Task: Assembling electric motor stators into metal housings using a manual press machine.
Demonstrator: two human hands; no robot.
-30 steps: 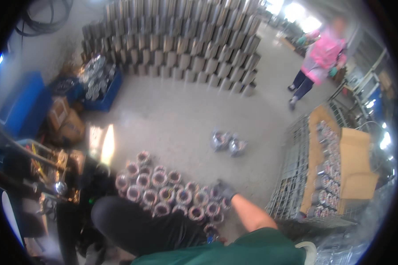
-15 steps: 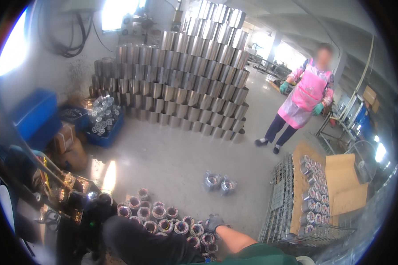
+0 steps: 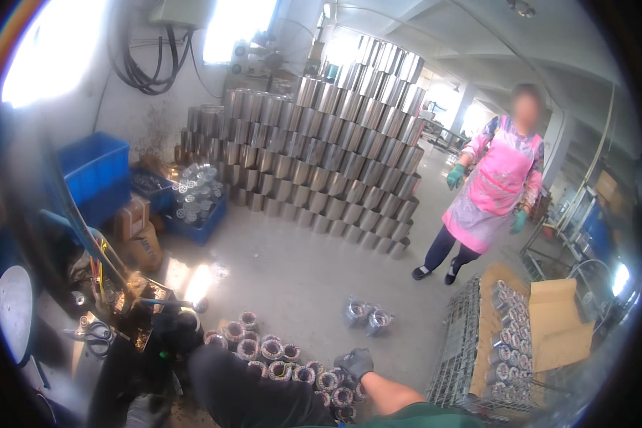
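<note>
My right hand, in a dark glove, reaches from the lower edge and rests on the near end of a cluster of round wound motor stators lying in rows on the concrete floor. Whether its fingers grip one is unclear. My dark trouser leg covers the front of the cluster. Two more stators lie apart, a little farther out on the floor. My left hand is not visible.
A tall stack of shiny metal cylinders fills the back. A person in a pink apron and green gloves stands at right. A wire basket of stators with cardboard sits at right. Blue crates and a machine stand at left.
The view has tilted upward, so the cylinder stack and the person in pink now sit lower and larger. My right hand stays on the stators.
</note>
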